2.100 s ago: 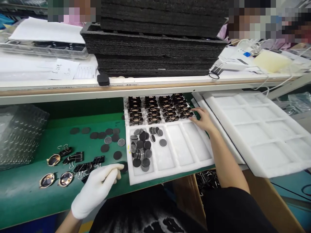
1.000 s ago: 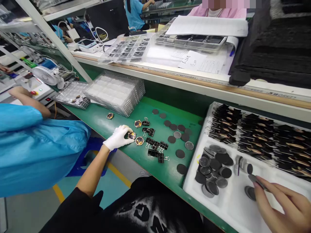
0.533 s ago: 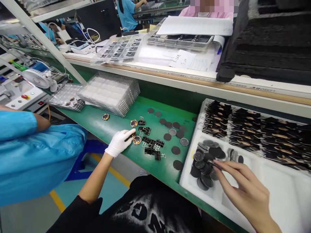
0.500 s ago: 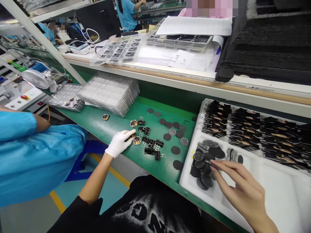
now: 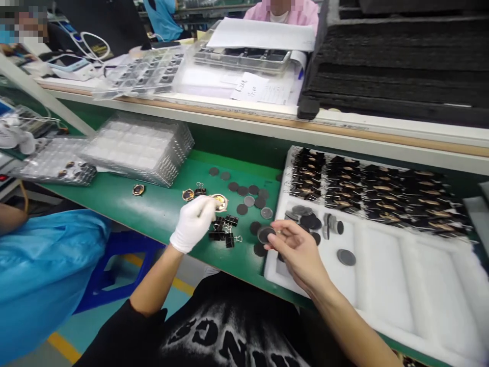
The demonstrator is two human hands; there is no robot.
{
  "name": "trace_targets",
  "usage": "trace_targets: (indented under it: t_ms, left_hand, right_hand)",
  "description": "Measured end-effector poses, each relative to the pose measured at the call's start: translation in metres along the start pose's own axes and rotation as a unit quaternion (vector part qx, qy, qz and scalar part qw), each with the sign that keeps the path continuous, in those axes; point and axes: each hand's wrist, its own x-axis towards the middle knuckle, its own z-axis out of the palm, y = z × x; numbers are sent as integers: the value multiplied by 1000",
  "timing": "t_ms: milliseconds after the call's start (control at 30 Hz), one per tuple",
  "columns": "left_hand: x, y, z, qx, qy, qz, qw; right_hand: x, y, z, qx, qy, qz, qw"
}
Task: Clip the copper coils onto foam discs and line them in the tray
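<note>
My left hand (image 5: 194,223), in a white glove, pinches a gold-rimmed watch head (image 5: 220,203) by its edge above the green bench. Bare fingers of my right hand (image 5: 300,250) grip a dark round disc (image 5: 266,235) at the near left edge of the white foam tray (image 5: 385,278). Between the hands lie several black binder clips (image 5: 217,235) and scattered dark discs (image 5: 242,190). Another watch head (image 5: 188,194) rests beyond the glove beside a binder clip (image 5: 200,189). Farther left sits one more watch head (image 5: 138,189). A heap of discs (image 5: 307,220) is partly behind my right hand.
Rows of binder clips clamped on gold-edged pieces (image 5: 346,173) fill the tray's far part. Stacked clear plastic trays (image 5: 137,148) stand at the back left. A white shelf (image 5: 237,113) overhangs the bench. A person in blue (image 5: 49,275) sits close on the left.
My left hand has lifted a watch head off the bench. My right hand has moved left from the heap with a disc. One disc now lies apart in the tray. The view has shifted right.
</note>
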Motion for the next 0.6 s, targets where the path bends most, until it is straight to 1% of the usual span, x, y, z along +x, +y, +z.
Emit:
trace_targets:
  t_ms: [67, 133, 167, 233, 300, 367, 467, 533, 600]
  left_hand:
    - [9, 30, 19, -66, -51, 26, 996]
    - [15, 53, 33, -127, -102, 52, 985]
    - [17, 62, 39, -144, -121, 63, 980]
    - [21, 74, 46, -144, -149, 85, 975]
    - [24, 80, 52, -129, -157, 102, 974]
    - [24, 83, 58, -109, -144, 109, 977]
    - [20, 83, 65, -97, -123, 81, 984]
    - [18, 81, 67, -131, -134, 45, 981]
    - [17, 79, 66, -187, -162, 26, 968]
  right_hand:
    - [1, -8, 8, -13, 26, -47, 998]
    - [1, -15, 9, -56, 55, -111, 991]
    - [0, -17, 8, -85, 66, -139, 984]
    - [0, -21, 2, -139, 81, -182, 970]
    - [2, -22, -5, -160, 85, -206, 962]
    - [5, -21, -11, -136, 73, -203, 967]
    - [10, -18, -14, -85, 46, -151, 984]
    - [12, -15, -13, -76, 52, -133, 987]
    - [14, -11, -12, -72, 72, -139, 985]
